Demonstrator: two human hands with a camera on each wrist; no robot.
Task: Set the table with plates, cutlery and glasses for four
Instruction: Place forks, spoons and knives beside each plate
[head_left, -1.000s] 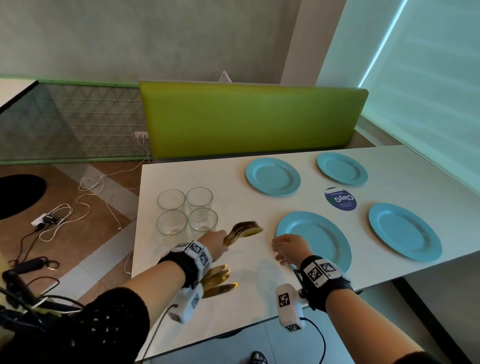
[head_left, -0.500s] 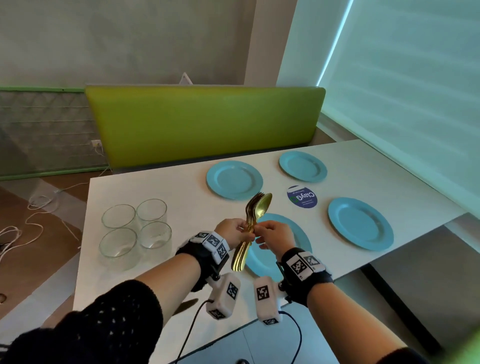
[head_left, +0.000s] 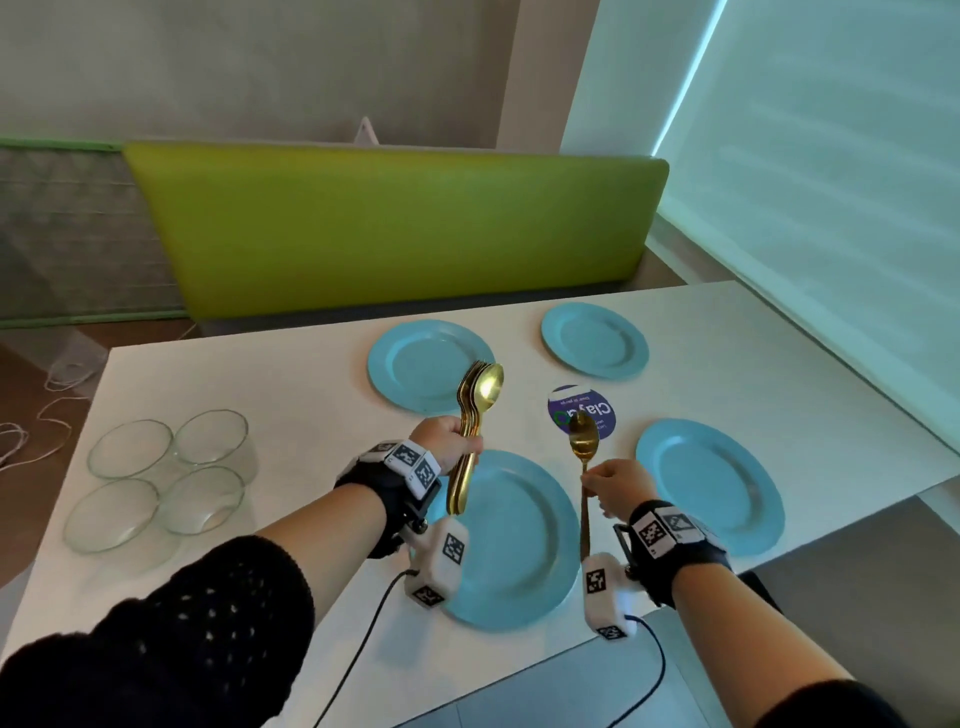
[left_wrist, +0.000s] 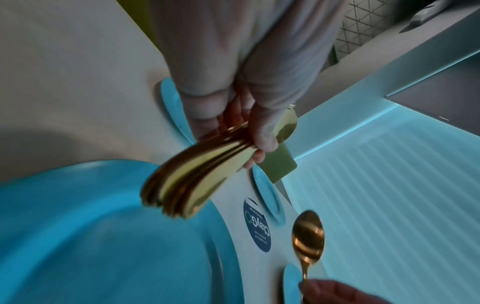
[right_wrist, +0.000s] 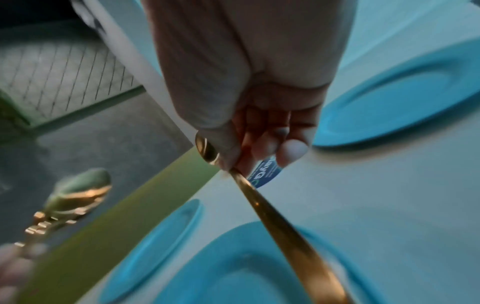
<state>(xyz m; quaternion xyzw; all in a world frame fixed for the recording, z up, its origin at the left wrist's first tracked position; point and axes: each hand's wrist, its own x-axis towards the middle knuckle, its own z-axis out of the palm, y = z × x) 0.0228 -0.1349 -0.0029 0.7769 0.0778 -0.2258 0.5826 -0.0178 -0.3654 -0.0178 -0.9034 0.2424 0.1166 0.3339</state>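
My left hand (head_left: 466, 448) grips a bundle of gold cutlery (head_left: 478, 402) upright above the near blue plate (head_left: 524, 566); the wrist view shows the fingers (left_wrist: 262, 131) curled round the handles (left_wrist: 197, 181). To its right, my right hand (head_left: 597, 480) pinches a single gold spoon (head_left: 584, 441) by its handle (right_wrist: 285, 226), bowl up, between the near plate and the right plate (head_left: 709, 483). Two more blue plates (head_left: 428, 364) (head_left: 595, 340) lie at the far side of the white table (head_left: 291, 395).
Several empty glasses (head_left: 166, 467) stand grouped at the table's left. A round blue sticker (head_left: 597, 410) lies among the plates. A green bench back (head_left: 395, 228) runs along the table's far edge, and a blind covers the right wall.
The left hand lifted the cutlery bundle off the table. Both hands met at the bundle; the right hand has since drawn one spoon out and moved right with it.
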